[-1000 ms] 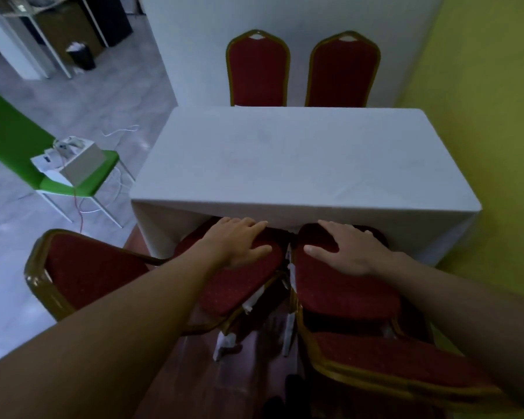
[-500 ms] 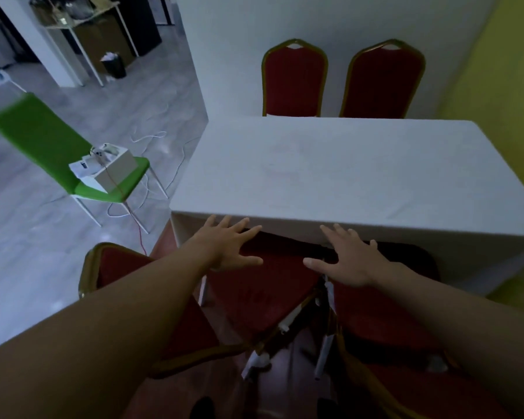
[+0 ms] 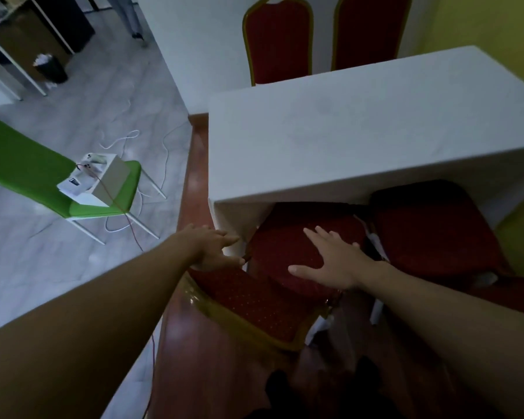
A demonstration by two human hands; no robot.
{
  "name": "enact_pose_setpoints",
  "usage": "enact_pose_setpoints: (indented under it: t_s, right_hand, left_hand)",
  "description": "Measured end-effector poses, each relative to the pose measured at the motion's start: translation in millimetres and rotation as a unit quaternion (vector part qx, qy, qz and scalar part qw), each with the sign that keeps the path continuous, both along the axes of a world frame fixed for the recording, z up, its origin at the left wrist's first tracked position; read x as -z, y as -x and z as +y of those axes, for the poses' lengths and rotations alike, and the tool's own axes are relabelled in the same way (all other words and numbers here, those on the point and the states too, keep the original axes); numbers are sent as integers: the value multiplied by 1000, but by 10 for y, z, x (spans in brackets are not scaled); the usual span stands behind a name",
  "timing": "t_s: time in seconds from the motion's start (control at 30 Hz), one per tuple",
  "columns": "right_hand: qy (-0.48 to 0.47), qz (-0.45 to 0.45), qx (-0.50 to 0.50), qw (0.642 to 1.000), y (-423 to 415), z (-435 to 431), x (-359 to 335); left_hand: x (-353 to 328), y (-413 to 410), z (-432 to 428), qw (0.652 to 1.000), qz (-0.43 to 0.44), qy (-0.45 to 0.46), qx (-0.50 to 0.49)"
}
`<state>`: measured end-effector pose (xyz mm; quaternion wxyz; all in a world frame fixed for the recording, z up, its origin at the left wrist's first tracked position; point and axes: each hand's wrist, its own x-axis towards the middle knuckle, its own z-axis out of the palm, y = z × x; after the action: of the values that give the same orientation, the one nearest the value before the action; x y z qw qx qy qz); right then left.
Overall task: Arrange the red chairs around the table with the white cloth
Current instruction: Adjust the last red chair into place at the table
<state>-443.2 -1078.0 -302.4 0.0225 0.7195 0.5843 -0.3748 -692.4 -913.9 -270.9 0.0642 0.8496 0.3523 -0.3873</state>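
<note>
Left hand [image 3: 214, 247]: open, fingers spread, at near-left table [image 3: 360, 140] corner; beside chair [image 3: 288, 258]
Right hand [image 3: 335, 261]: open, flat over chair seat

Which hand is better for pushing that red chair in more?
Probably the right hand: it lies open over the near red chair's seat. The left hand is off at the seat's edge, by the white cloth's corner.

Both bare forearms stretched forward and down from the lower corners. Left hand [image 3: 214, 247] open, palm down, fingers pointing right, thumb tucked below. Right hand [image 3: 335, 261] open too, fingers spread forward, thumb splayed left, palm down, seemingly resting flat rather than gripping.
</note>
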Motion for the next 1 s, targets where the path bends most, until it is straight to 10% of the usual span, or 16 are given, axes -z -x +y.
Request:
enact_pose_setpoints:
  t_s: [0.27,0.57,1.0]
  right_hand:
    - [27,129,-61,989,867,-228,114]
    - [15,92,-82,992,1497,-355,268]
    - [25,114,-80,990,1094,-595,294]
  left_hand:
    - [1,602,-27,985,-42,169,-14]
    - [152,783,-72,983,-9,45,177]
    - [123,446,-341,977,-71,20,199]
